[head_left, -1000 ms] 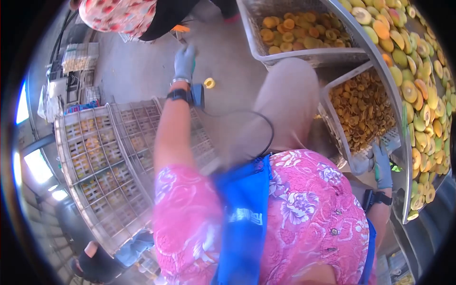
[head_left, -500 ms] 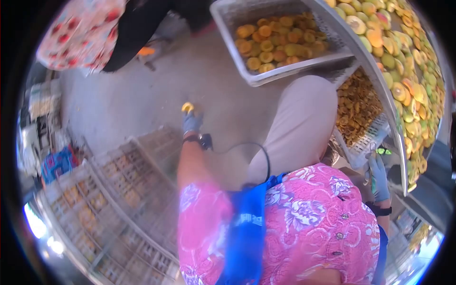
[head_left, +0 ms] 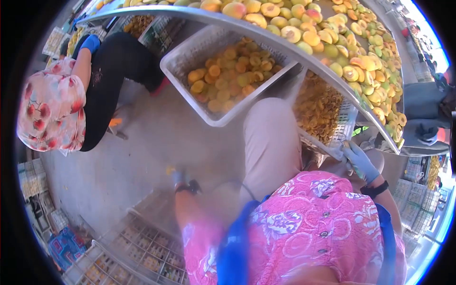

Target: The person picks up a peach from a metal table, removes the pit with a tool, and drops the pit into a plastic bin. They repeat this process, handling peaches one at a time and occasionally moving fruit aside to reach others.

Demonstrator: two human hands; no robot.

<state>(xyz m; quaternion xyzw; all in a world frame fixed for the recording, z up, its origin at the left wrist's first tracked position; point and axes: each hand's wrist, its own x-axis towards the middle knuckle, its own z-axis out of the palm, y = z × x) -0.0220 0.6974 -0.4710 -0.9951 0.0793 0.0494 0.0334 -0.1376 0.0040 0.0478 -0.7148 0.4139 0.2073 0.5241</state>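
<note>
My left hand (head_left: pixel 179 176), in a grey-blue glove, stretches over the floor on the left and is smeared by motion. At its fingertips shows a blurred yellow piece of fruit, which looks like an apricot half (head_left: pixel 170 169). My right hand (head_left: pixel 358 161), in a similar glove, is closed low on the right, next to a white crate (head_left: pixel 346 121) of small brown pieces (head_left: pixel 317 107). Something thin and metallic shows at its fingers, too small to name. A grey-white tub (head_left: pixel 216 119) with halved apricots (head_left: pixel 232 76) stands beyond my knee.
A metal-edged table (head_left: pixel 199 15) heaped with apricots (head_left: pixel 332 38) curves across the top. Another person (head_left: pixel 54 102) sits at the left, with a blue glove. Slatted trays (head_left: pixel 142 251) with fruit pieces lie at lower left. A person in grey trousers (head_left: pixel 422 109) is at right.
The view has swung, so the tub, table and other person sit lower or further left. My left hand remains out over the floor with the yellow piece, now blurred. My right hand stays beside the crate.
</note>
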